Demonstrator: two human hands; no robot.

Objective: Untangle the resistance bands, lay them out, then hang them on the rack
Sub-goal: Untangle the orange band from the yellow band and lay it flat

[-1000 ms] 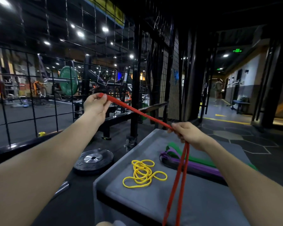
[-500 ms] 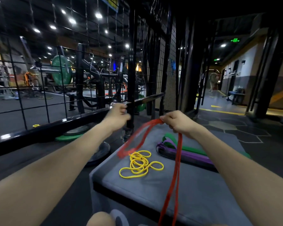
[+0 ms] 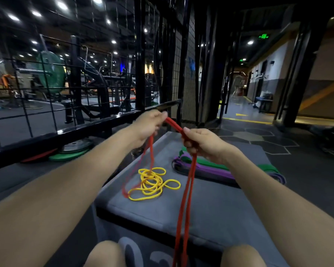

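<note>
Both hands hold a red resistance band (image 3: 185, 199) above a grey padded box (image 3: 210, 212). My left hand (image 3: 149, 125) pinches the band near its top, and a red loop hangs from it down to the box. My right hand (image 3: 201, 143) grips the band a short way to the right, with two strands dropping past the box's front edge between my knees. A tangled yellow band (image 3: 152, 183) lies on the box under the left loop. Purple (image 3: 206, 171) and green (image 3: 218, 166) bands lie stacked to the right, partly hidden by my right forearm.
A black wire-grid rack wall (image 3: 139, 54) with a low black rail (image 3: 81, 130) stands left of the box. Weight plates (image 3: 73, 149) lie on the floor under the rail. A corridor with yellow floor marks opens at the right, where a person stands far off.
My left hand has come down and right, close to my right hand. The red band, once stretched taut between them, now sags in a loop onto the box.
</note>
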